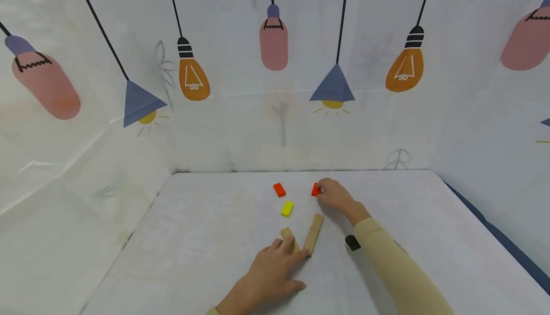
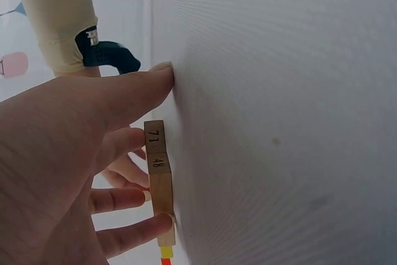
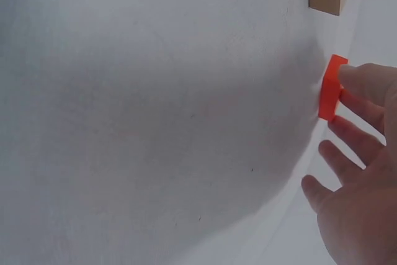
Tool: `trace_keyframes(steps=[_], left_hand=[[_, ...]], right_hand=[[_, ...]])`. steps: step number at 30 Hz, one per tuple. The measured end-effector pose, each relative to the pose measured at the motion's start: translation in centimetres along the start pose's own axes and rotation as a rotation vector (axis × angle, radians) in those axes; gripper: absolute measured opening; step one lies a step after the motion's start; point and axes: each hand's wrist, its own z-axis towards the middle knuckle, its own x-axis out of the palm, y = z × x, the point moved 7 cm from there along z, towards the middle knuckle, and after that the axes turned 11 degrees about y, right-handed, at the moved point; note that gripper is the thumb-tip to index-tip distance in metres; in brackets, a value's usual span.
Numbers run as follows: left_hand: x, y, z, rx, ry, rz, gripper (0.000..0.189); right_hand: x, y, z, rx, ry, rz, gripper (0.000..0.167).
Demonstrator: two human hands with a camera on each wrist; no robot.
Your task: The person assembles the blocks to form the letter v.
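Observation:
My left hand (image 1: 275,269) lies low over two wooden blocks, fingers spread and fingertips touching them. The shorter wooden block (image 1: 286,233) is partly hidden under those fingers; the longer wooden block (image 1: 314,231) slants beside it, their near ends close together. In the left wrist view the block ends carry the numbers 71 (image 2: 154,136) and 48 (image 2: 158,163). Farther back, my right hand (image 1: 339,198) pinches a small red block (image 3: 332,88) at the table surface with thumb and fingertips. In the head view, the hand covers part of that red block (image 1: 315,190).
Another red block (image 1: 279,190) lies to the left, with a yellow block (image 1: 287,208) nearer the wooden pieces. A dark wrist-camera part (image 1: 352,243) sticks out by the right sleeve (image 1: 399,262). The white table (image 1: 193,238) meets a lamp-patterned sheet (image 1: 240,133) at its back edge.

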Motion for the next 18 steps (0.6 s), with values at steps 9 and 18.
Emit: trace_keyframes(steps=[9, 18], left_hand=[[-0.11, 0.02, -0.12, -0.009, 0.005, 0.010, 0.064], [0.02, -0.03, -0.15, 0.003, 0.007, 0.007, 0.064]], right_hand=[[-0.04, 0.41, 0.37, 0.004, -0.012, -0.046, 0.013], [0.21, 0.65, 0.30, 0.053, 0.042, -0.061, 0.005]])
